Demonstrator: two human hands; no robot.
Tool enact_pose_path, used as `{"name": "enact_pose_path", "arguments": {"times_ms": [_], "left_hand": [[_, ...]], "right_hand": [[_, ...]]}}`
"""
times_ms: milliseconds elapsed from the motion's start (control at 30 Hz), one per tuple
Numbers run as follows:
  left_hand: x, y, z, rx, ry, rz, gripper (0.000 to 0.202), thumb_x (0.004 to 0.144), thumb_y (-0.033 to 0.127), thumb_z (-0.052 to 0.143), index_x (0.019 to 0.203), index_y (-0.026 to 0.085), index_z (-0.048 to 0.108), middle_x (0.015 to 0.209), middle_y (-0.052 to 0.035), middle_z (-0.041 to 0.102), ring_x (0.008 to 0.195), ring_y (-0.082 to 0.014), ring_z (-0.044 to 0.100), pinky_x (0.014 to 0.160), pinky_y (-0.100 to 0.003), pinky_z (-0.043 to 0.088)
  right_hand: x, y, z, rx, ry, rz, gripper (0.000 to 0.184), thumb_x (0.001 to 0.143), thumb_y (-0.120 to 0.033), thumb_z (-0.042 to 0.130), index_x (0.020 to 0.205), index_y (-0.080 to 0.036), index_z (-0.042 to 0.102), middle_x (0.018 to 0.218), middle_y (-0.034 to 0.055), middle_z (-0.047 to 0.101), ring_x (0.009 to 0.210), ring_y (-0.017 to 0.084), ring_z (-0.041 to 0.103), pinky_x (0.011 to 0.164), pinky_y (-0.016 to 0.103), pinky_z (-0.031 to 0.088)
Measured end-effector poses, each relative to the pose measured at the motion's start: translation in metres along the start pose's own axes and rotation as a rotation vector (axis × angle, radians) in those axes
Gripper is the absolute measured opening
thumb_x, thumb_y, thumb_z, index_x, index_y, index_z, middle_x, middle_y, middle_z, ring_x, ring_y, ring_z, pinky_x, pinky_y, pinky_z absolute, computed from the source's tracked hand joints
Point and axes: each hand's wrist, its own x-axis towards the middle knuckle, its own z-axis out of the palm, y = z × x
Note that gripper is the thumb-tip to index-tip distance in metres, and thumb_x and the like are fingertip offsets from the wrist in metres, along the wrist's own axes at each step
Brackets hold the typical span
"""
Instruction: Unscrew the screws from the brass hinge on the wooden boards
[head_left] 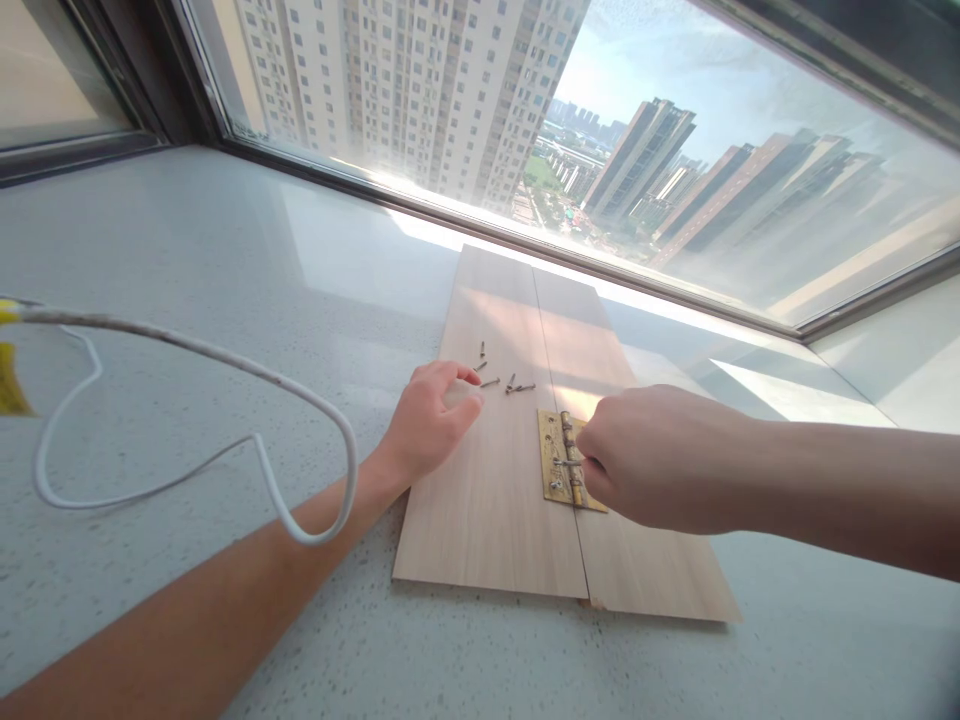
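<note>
Two light wooden boards [491, 500] lie side by side, with a brass hinge [551, 440] spanning the seam between them. My right hand [660, 455] is a fist over the hinge's right leaf, closed around a screwdriver [570, 463]; only its thin metal shaft shows, and the tip meets a screw in the left leaf. Below that point, another screw [556, 485] sits in the same leaf. My left hand [431, 420] rests on the left board's edge, thumb and forefinger apart. Several loose screws [511, 383] lie just beyond its fingertips.
A white cable [217, 352] loops in front of the camera at left, with a yellow piece [13, 380] at its end. The boards rest on a pale speckled sill [300, 620]. A window frame [480, 225] borders the far side, with tall buildings outside.
</note>
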Motion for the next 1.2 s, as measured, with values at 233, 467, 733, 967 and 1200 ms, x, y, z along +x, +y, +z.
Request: {"name": "enact_pose_path", "arguments": {"times_ms": [233,467,733,967,1200], "left_hand": [[0.001,0.000,0.000,-0.001,0.000,0.011,0.017,0.081,0.028,0.053,0.092,0.021,0.063,0.103,-0.0038,0.064,0.104,-0.0232,0.054,0.095,-0.039,0.040],[0.000,-0.001,0.001,0.018,-0.010,0.008,0.017,0.081,0.029,0.052,0.093,0.021,0.062,0.103,-0.0031,0.064,0.102,-0.0226,0.054,0.095,-0.039,0.040],[0.001,-0.002,0.001,0.028,-0.006,0.010,0.018,0.081,0.030,0.053,0.093,0.021,0.063,0.101,-0.0034,0.064,0.099,-0.0225,0.055,0.094,-0.038,0.041],[0.000,-0.002,0.001,0.025,-0.002,0.017,0.018,0.081,0.029,0.053,0.093,0.021,0.063,0.101,-0.0031,0.064,0.100,-0.0224,0.055,0.094,-0.038,0.041],[0.000,-0.002,0.001,0.049,-0.006,0.042,0.017,0.081,0.029,0.053,0.094,0.021,0.062,0.103,-0.0028,0.064,0.102,-0.0222,0.054,0.094,-0.036,0.040]], "right_hand": [[-0.007,0.011,0.010,-0.368,0.051,-0.390,0.022,0.067,0.002,0.052,0.058,-0.018,0.056,0.046,-0.0018,0.043,0.041,0.012,0.033,0.045,0.030,0.021],[-0.008,0.007,0.011,0.124,0.037,0.040,0.037,0.089,-0.020,0.036,0.054,-0.019,0.049,0.054,0.0030,0.051,0.044,0.012,0.038,0.042,0.027,0.025],[-0.009,0.002,0.017,-0.004,0.105,-0.002,0.023,0.077,-0.014,0.049,0.055,-0.019,0.052,0.046,0.0003,0.043,0.038,0.011,0.031,0.041,0.029,0.020],[-0.016,0.007,0.019,-0.425,0.344,-0.412,0.016,0.073,-0.005,0.057,0.065,-0.019,0.059,0.062,0.0032,0.053,0.055,0.017,0.043,0.050,0.032,0.018],[-0.016,0.006,0.021,-0.050,0.259,-0.144,0.005,0.080,-0.020,0.056,0.076,-0.021,0.058,0.071,0.0019,0.056,0.049,0.013,0.041,0.046,0.027,0.016]]}}
